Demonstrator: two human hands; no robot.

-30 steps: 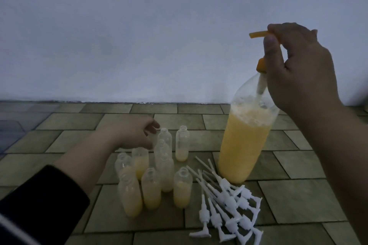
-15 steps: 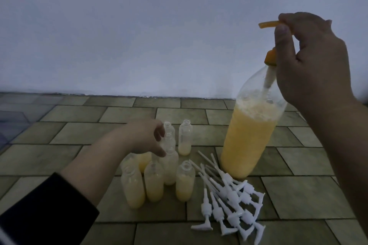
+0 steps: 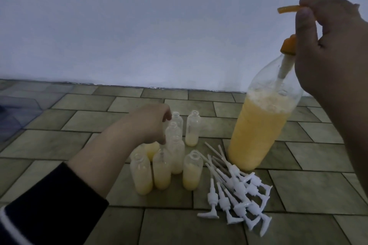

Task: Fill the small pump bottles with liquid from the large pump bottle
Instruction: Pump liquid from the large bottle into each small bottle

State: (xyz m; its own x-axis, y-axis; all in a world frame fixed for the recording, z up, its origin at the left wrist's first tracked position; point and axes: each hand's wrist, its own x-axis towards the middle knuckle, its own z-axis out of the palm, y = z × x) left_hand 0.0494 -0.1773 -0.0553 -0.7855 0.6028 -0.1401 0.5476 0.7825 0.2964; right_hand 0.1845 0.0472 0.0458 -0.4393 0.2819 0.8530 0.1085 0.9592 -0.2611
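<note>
The right hand (image 3: 328,53) pinches the orange pump head (image 3: 288,9) of the large pump bottle (image 3: 260,125), standing far right on the tiled floor (image 3: 69,141), likely ready to dispense. The left hand (image 3: 148,125) curls over the clustered small bottles (image 3: 173,153), seemingly picking one; its grasp is unclear. White pump tops (image 3: 237,189) lie near right.

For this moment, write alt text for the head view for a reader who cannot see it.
A right hand grips the orange pump of a large bottle of yellow liquid, while the left hand reaches among small open bottles on a tiled floor. Loose white pumps lie beside them.
</note>
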